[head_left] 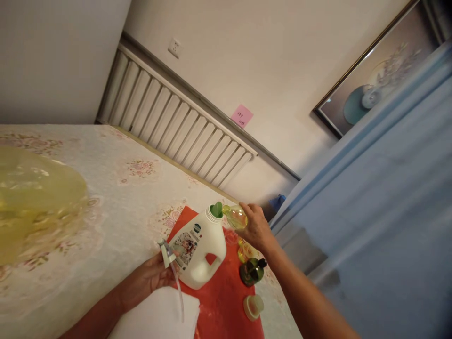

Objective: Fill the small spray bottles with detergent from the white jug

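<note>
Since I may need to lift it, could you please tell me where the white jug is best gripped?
I'd grip the white jug by its built-in handle, coming from the person's right: the red sheet shows through the opening beside that bar, so it can probably be wrapped fully.

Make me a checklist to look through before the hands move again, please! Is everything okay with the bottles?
1. Small bottle held: ok, the right hand has it, tipped over.
2. Its neck at the green spout: ok, they meet in the picture; whether they touch, cannot tell.
3. White jug on the red sheet: ok, it stands there.
4. Jug held steady: cannot tell, the left hand is close, but contact is unclear.
5. Spray top held: ok, in the left hand, its tube hanging down.
6. Liquid flowing: cannot tell, too small to see.
</note>
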The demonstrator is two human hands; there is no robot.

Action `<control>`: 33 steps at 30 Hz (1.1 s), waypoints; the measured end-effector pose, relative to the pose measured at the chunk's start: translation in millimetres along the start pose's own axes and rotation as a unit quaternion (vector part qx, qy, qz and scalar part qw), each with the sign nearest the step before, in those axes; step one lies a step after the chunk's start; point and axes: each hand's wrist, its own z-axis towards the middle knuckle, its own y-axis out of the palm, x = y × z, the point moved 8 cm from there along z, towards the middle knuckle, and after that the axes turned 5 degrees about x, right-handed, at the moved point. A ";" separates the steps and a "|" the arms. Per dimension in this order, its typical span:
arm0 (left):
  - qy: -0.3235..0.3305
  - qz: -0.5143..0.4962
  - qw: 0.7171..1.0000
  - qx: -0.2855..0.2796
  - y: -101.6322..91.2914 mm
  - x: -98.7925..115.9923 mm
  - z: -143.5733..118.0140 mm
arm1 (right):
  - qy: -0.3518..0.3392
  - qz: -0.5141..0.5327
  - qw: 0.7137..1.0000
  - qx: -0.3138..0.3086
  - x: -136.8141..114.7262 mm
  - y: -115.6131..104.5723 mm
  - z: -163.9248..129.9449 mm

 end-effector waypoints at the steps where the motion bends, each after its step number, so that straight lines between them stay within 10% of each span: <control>1: -0.002 0.002 1.000 0.000 1.6 0.6 -1.1 | -0.005 -0.007 1.000 -0.003 0.0 0.0 0.8; 33: 0.017 0.044 0.999 0.019 -6.1 0.5 5.0 | -0.076 -0.146 0.986 -0.020 -15.3 -19.7 12.3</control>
